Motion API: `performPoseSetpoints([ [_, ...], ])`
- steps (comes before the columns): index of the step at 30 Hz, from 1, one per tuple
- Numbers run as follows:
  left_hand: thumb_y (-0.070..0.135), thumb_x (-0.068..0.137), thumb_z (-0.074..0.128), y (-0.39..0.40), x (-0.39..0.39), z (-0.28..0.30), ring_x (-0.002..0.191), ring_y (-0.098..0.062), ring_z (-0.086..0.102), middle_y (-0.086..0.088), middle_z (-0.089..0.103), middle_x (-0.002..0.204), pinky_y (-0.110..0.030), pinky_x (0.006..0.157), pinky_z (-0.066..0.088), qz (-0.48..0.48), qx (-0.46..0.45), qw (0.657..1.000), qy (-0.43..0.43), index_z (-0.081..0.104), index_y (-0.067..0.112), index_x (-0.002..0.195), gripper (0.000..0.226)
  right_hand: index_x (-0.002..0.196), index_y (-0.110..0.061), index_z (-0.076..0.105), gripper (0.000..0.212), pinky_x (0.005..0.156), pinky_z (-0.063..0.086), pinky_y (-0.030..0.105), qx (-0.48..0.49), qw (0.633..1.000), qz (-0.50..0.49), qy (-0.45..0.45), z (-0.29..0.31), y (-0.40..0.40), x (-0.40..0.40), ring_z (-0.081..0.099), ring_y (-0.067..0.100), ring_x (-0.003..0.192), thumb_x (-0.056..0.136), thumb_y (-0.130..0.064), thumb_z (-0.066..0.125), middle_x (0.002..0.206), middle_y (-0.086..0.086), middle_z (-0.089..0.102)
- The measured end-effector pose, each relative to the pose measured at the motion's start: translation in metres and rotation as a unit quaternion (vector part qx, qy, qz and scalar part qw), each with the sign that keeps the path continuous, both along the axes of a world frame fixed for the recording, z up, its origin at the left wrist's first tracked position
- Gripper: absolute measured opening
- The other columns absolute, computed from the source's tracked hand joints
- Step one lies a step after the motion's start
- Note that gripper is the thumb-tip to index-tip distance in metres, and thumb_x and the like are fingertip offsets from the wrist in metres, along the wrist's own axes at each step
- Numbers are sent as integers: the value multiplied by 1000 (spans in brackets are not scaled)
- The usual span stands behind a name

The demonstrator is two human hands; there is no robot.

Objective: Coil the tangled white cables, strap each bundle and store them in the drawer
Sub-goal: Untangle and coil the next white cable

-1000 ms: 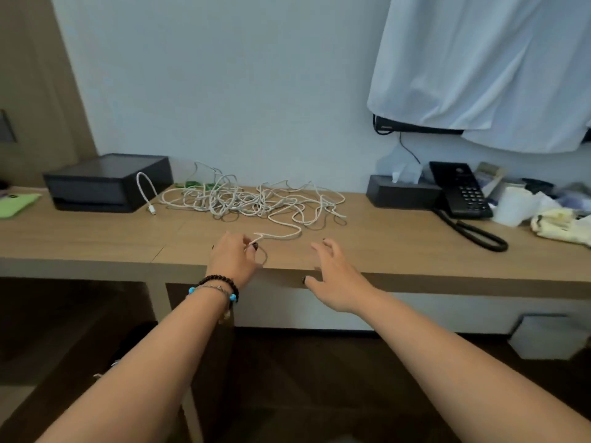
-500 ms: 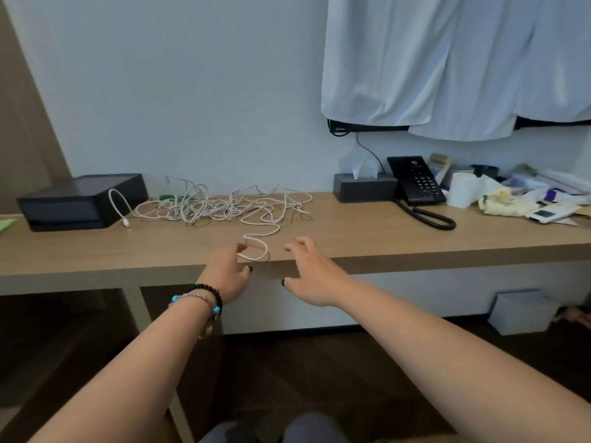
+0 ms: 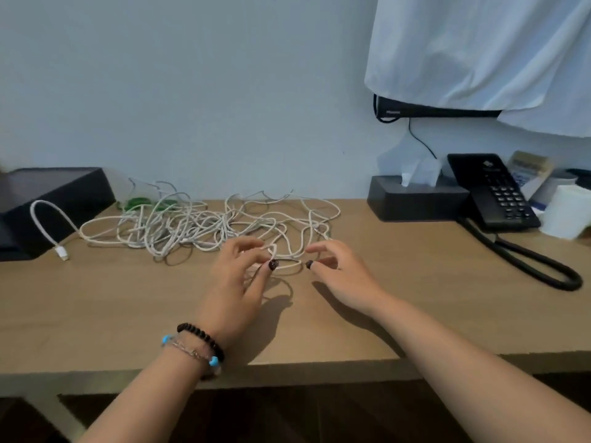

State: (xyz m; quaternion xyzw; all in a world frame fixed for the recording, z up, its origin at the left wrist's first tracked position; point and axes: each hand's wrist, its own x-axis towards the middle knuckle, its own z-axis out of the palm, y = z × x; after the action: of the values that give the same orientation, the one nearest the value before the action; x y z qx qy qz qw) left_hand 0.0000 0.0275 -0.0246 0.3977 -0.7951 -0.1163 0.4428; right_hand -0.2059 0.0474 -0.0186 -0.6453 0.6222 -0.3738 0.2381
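A tangle of white cables lies on the wooden desk near the wall. One cable end with a plug arches off the black drawer box at the left. My left hand pinches a small loop of white cable at the tangle's near edge. My right hand is just to its right, thumb and curled fingers on the same strand, which runs lifted between the two thumbs. Something green shows behind the tangle.
A black tissue box and a black desk phone with its coiled cord stand at the right. White paper items sit at the far right. White cloth hangs above on the wall.
The view has come closer to the desk. Both hands moved from the desk's front edge forward to the tangle's near side, and they now hold a strand lifted between them.
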Motion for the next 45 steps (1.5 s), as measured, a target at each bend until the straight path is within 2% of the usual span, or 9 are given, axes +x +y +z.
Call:
performPoseSetpoints([
  [3, 35, 88, 64, -14, 4, 17, 115, 7, 46, 14, 51, 115, -18, 98, 36, -17, 53, 995, 78, 69, 37, 83, 7, 117, -28, 61, 23, 72, 38, 5, 25, 999, -34, -16, 3, -11, -1, 53, -1, 93, 96, -20, 56, 123, -6, 52],
  [6, 50, 81, 55, -6, 14, 43, 122, 0, 48, 15, 52, 119, -33, 98, 44, -46, 113, 985, 125, 73, 45, 86, 20, 127, -26, 54, 32, 82, 42, 11, 60, 998, -32, -11, 12, -4, 6, 53, 2, 97, 95, -25, 57, 132, -5, 44],
  [12, 12, 93, 62, 54, 27, 84, 118, 11, 49, 7, 56, 129, -7, 84, 45, -102, 144, 963, 206, 76, 20, 91, 17, 128, -26, 52, 32, 104, 44, 43, -11, 998, 12, -59, 49, 38, 43, 50, 11, 116, 101, -40, 45, 129, -10, 48],
  [16, 15, 92, 60, 110, 34, 104, 121, 4, 53, 4, 59, 134, -25, 97, 43, -142, 171, 934, 280, 76, 25, 90, 19, 114, -14, 60, 43, 104, 41, 45, -47, 988, 7, -146, 52, 91, 65, 52, 21, 113, 99, -47, 37, 119, 4, 59],
  [20, 13, 94, 60, 151, 39, 127, 128, -5, 48, 11, 52, 139, -29, 99, 39, -141, 158, 956, 204, 77, 27, 87, 23, 114, 0, 59, 53, 99, 41, 50, -79, 985, 11, -155, 66, 140, 75, 54, 36, 109, 98, -47, 40, 119, 22, 59],
  [26, 17, 95, 59, 190, 34, 135, 128, -4, 48, 6, 55, 139, -33, 108, 34, -155, 189, 941, 232, 77, 26, 89, 21, 132, -19, 52, 36, 103, 44, 33, -133, 973, 49, -183, 89, 182, 75, 52, 12, 117, 98, -31, 53, 122, -7, 56],
  [30, 11, 96, 55, 188, 30, 132, 131, -11, 49, -2, 63, 131, -44, 116, 30, -178, 221, 923, 261, 72, 7, 107, 20, 137, -25, 50, 61, 103, 44, 34, -139, 969, 108, -172, 98, 189, 73, 52, 6, 121, 80, -41, 65, 129, -8, 55],
  [38, 21, 78, 64, 118, 28, 109, 125, -29, 55, -16, 62, 130, -48, 110, 38, -212, 298, 886, 284, 64, -7, 118, 49, 125, -24, 56, 49, 100, 51, 36, -65, 959, 167, -219, 88, 127, 70, 64, 16, 112, 82, -13, 76, 122, 5, 65],
  [45, 12, 82, 67, 59, 11, 70, 116, -24, 62, -7, 67, 118, -38, 89, 49, -230, 359, 858, 288, 72, 5, 98, 18, 114, -22, 68, 42, 95, 53, 46, -25, 975, 113, -192, 49, 60, 57, 66, 15, 93, 75, -26, 81, 101, 2, 70],
])
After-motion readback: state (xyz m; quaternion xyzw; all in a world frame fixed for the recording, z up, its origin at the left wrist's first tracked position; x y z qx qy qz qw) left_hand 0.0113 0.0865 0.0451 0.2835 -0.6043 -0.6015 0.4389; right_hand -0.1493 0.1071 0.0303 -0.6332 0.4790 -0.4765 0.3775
